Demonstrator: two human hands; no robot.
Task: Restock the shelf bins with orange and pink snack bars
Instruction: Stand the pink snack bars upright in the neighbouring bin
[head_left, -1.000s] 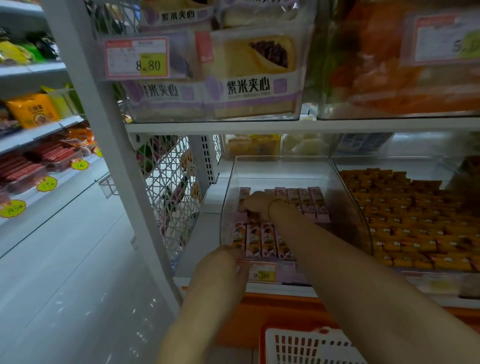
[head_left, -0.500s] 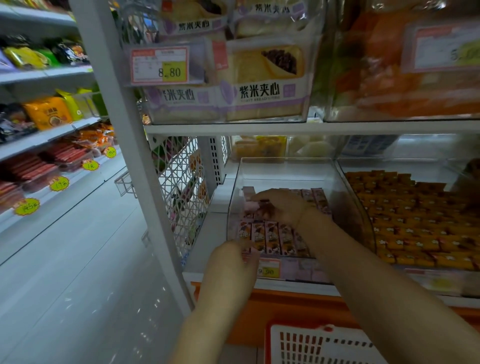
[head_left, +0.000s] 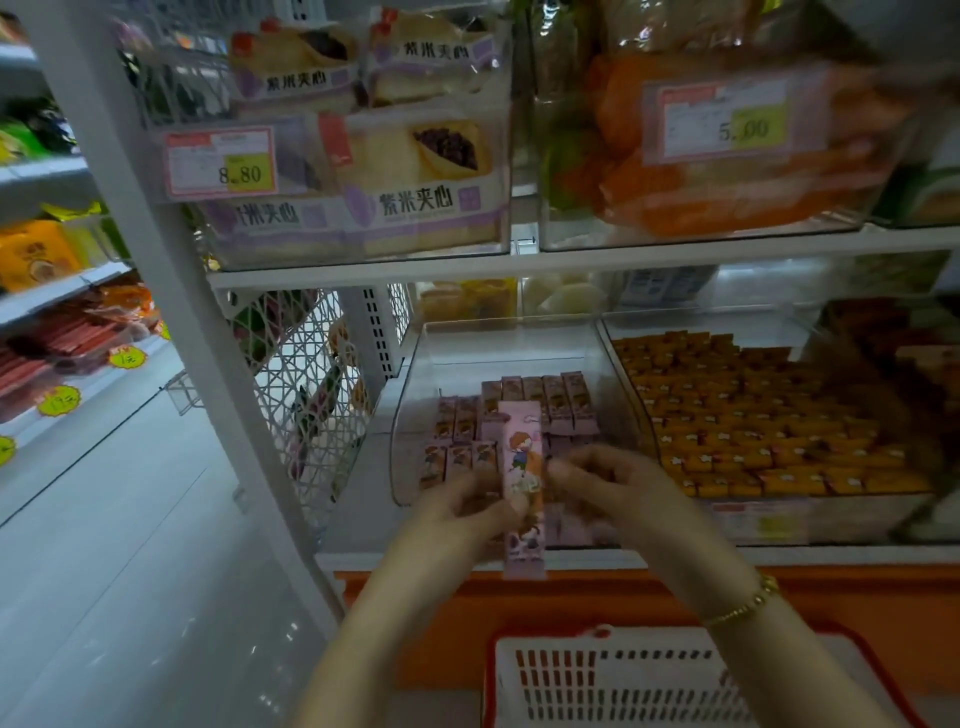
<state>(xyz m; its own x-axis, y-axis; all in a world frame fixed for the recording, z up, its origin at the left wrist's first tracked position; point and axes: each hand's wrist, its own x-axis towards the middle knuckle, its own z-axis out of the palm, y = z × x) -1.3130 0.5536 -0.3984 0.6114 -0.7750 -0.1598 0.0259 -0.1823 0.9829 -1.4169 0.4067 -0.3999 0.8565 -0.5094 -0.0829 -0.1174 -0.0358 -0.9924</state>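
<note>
A long pink snack bar pack (head_left: 521, 467) with a cartoon figure stands upright between my hands, in front of the clear bin (head_left: 519, 343) of pink bars (head_left: 540, 400). My left hand (head_left: 462, 506) pinches its lower left edge. My right hand (head_left: 597, 480) grips its right side with curled fingers. The neighbouring clear bin on the right holds several rows of orange snack bars (head_left: 753, 415).
A red-and-white basket (head_left: 639, 680) sits below my arms, by the orange shelf base (head_left: 857, 597). The upper shelf carries bins of packaged bread (head_left: 395, 176) and orange packs (head_left: 701, 171) with price tags. A white lattice side panel (head_left: 317, 395) and upright post (head_left: 171, 291) stand left.
My right hand has drawn back out of the pink-bar bin to the front. Both hands now hold one pink pack upright before the bin; earlier the left hand rested at the bin's front.
</note>
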